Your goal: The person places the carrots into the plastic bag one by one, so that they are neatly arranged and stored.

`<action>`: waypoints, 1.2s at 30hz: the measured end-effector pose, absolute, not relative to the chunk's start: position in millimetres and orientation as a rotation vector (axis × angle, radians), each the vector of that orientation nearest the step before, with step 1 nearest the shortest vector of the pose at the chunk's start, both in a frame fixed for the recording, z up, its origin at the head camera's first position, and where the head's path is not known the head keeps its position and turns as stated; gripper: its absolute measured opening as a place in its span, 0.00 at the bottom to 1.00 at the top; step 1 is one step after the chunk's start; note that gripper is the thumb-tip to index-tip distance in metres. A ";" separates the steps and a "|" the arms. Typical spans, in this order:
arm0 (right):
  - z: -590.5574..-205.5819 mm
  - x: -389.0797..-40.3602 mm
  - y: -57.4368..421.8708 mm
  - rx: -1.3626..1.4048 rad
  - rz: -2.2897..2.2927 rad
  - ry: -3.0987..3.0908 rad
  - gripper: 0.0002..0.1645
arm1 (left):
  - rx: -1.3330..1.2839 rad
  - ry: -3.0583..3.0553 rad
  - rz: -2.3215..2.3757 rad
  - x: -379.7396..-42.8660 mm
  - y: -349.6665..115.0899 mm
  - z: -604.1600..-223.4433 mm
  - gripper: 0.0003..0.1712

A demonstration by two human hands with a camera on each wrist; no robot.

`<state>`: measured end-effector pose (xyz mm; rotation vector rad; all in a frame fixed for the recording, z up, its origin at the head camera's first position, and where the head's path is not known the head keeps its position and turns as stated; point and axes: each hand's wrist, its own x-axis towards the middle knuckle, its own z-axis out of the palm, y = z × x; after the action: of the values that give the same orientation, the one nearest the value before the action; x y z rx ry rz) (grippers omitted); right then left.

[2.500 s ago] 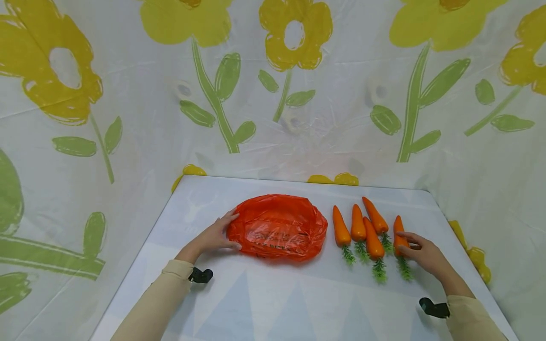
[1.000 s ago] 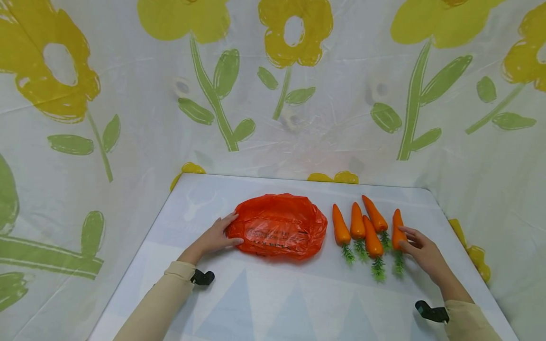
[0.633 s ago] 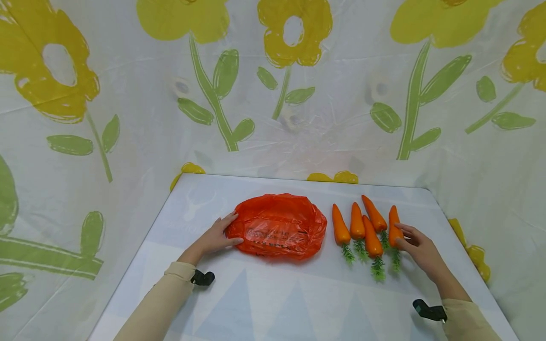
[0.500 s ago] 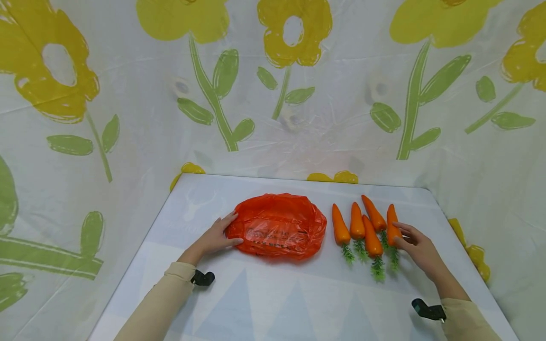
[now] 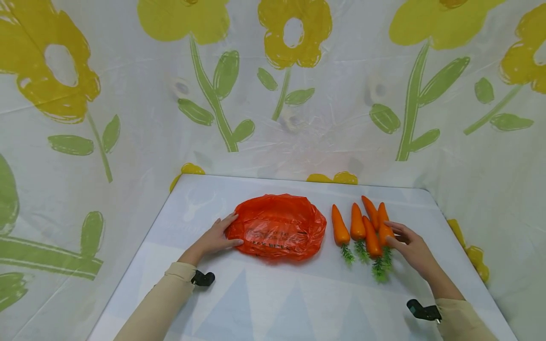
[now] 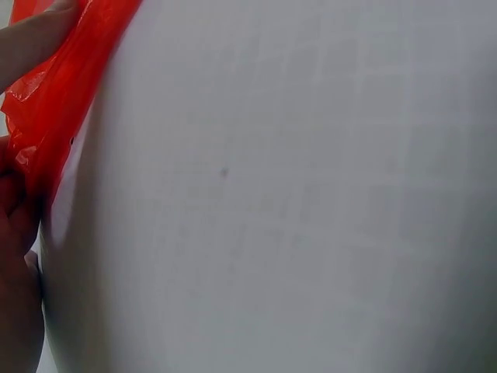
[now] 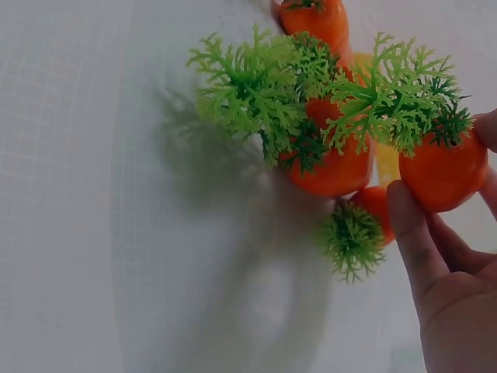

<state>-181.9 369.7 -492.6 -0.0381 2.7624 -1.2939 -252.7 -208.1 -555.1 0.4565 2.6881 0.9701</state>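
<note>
Left hand clamped on left edge of red plastic bag, which spreads crumpled rightward from it; contents unclear. Right hand pinches leafy artificial carrot; outside bag, four more artificial carrots lie on tabletop, just left of that hand.

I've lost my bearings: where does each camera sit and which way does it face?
Head: on the head, facing forward and down at red bag and carrots; left hand, right hand and sleeves show.
Left wrist: on that wrist, facing tabletop and bag edge; left hand partly shows.
Right wrist: on that wrist, facing leafy carrot tops; right hand shows.
Shared (head, right wrist): pinched carrot.
</note>
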 end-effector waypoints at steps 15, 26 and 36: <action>-493.3 -184.4 356.8 -0.061 -1.343 2.727 0.37 | 0.405 2.690 0.977 -250.6 -205.5 -550.9 0.58; -497.2 -189.7 342.2 -0.117 -1.346 2.744 0.35 | 0.401 2.697 0.987 -248.5 -204.6 -547.6 0.58; -495.9 -194.3 330.2 -0.144 -1.377 2.714 0.34 | 0.398 2.697 0.991 -248.5 -205.3 -548.6 0.58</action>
<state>-194.3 330.2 -495.9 -0.1441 2.7135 -1.3771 -248.5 -205.3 -548.6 0.3981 2.6974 0.9911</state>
